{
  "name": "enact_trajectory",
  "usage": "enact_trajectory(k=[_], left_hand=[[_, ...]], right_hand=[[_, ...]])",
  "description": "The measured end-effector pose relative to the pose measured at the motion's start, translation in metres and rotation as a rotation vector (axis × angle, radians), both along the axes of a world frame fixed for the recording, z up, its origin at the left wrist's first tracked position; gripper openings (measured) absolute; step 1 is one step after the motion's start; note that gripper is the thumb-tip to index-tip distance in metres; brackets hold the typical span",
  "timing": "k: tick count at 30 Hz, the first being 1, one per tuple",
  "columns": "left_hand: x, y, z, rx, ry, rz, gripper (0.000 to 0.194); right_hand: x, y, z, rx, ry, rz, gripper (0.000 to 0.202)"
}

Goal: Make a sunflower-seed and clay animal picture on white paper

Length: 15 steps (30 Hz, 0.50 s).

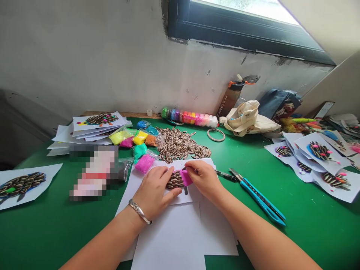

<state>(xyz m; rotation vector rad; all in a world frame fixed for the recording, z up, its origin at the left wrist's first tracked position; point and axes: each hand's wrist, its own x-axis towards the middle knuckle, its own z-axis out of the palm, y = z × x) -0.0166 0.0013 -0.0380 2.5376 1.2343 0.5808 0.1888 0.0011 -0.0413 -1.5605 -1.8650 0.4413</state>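
My left hand (157, 189) lies on a sheet of white paper (168, 232), thumb and forefinger spread around a patch of striped sunflower seeds (176, 180). Against the patch's right side sits a flat piece of pink modelling clay (186, 178). A short dark piece (186, 191) shows just below the clay. My right hand (204, 178) is at the clay with its fingers pinched together; a small dark tip shows by them, but what they hold is mostly hidden. A black pen (227, 175) shows just right of that hand.
A blue utility knife (261, 200) lies on the green table (309, 232). Loose sunflower seeds (180, 144) are heaped behind the paper, beside bagged coloured clay (144, 163). Seed pictures (95, 120) are stacked left and right. A tape roll (216, 135) and bottle (230, 99) stand farther back.
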Motion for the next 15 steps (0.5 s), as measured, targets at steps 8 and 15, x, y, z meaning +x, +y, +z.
enact_trajectory(k=[8, 15], left_hand=[[0.008, -0.002, 0.008, 0.106, 0.039, 0.002, 0.045], [0.012, 0.001, -0.002, 0.107, 0.017, -0.054, 0.039]], right_hand=[[-0.002, -0.004, -0.001, 0.041, -0.012, 0.031, 0.021], [-0.005, -0.002, 0.0, 0.008, -0.055, 0.056, 0.021]])
